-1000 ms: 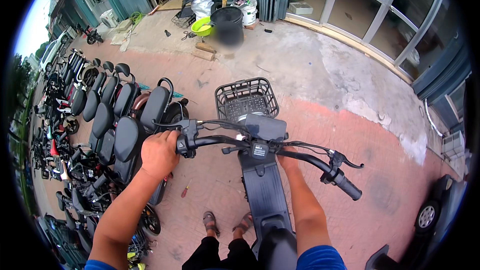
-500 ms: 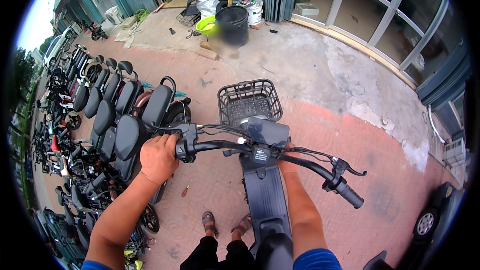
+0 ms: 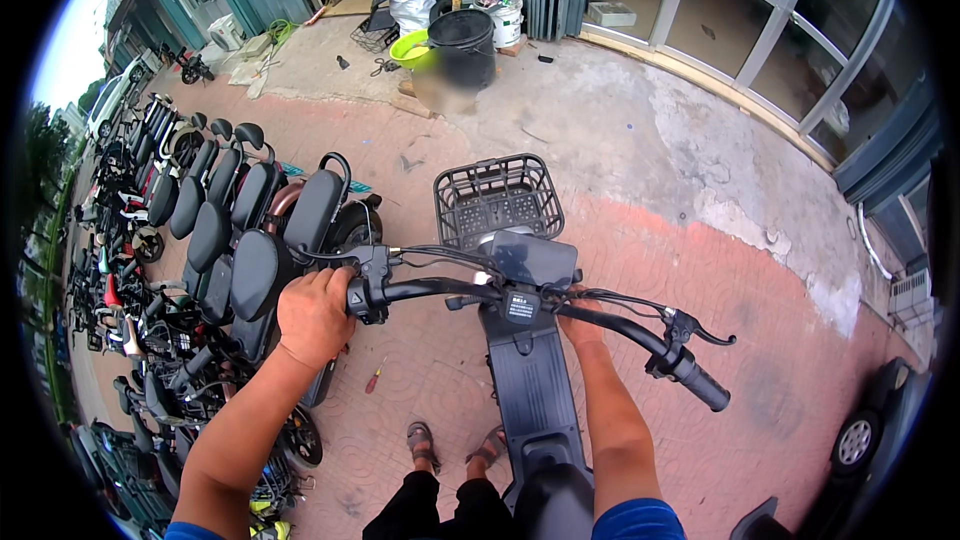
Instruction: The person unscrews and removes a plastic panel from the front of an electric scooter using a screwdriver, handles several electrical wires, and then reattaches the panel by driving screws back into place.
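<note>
An electric scooter (image 3: 533, 395) stands in front of me, its black handlebar (image 3: 440, 288) slanting down to the right. My left hand (image 3: 315, 315) is closed around the left grip, beside the switch housing (image 3: 368, 298). Under the bar, right of the steering stem, my right hand (image 3: 582, 325) reaches in; its fingers are hidden behind the bar and cables. Nobody holds the right grip (image 3: 703, 385) or its brake lever (image 3: 708, 333). A dark display panel (image 3: 535, 258) sits at the bar's centre, and a black wire basket (image 3: 498, 202) is mounted ahead of it.
Several parked scooters (image 3: 262, 275) line the left side. A red-handled screwdriver (image 3: 373, 380) lies on the paving. Ahead stand a black bin (image 3: 465, 45), a lime-green basin (image 3: 410, 47) and a white bucket (image 3: 503, 15). Glass doors (image 3: 740, 20) are at far right, a dark car (image 3: 870, 430) lower right.
My right hand and forearm have shifted slightly right, still reaching under the bar. My left hand keeps its hold on the left grip.
</note>
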`<state>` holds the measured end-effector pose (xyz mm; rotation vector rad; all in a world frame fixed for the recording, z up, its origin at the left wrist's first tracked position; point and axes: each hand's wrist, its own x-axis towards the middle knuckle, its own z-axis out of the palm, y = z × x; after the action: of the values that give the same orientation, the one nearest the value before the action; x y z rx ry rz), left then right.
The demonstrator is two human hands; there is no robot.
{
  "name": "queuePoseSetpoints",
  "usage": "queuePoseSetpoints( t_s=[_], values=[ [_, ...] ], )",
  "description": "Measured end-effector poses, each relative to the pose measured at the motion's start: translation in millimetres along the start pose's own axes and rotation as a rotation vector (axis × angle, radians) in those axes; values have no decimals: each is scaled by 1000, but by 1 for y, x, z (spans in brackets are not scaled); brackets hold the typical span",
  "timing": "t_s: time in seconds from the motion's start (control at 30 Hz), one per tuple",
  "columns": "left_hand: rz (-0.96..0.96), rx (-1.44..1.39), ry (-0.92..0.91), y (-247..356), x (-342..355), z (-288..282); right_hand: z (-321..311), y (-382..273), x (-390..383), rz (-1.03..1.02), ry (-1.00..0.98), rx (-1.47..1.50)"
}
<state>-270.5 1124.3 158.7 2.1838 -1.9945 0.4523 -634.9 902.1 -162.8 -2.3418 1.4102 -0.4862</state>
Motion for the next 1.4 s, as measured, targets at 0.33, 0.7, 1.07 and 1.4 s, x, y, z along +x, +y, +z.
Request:
queuePoseSetpoints(
  t_s=[0.33, 0.7, 1.07, 1.4],
  values=[
    [27, -1, 45, -1, -1, 1, -22, -17, -8, 137, 99, 124],
    [34, 14, 16, -9, -7, 3, -197, -94, -192, 87, 661, 97],
    [6, -146, -231, -13, -2, -17, -314, -56, -156, 361, 147, -529],
    [-10, -185, -202, -19, -9, -6, -289, -32, -125, 496, 32, -824]
  ],
)
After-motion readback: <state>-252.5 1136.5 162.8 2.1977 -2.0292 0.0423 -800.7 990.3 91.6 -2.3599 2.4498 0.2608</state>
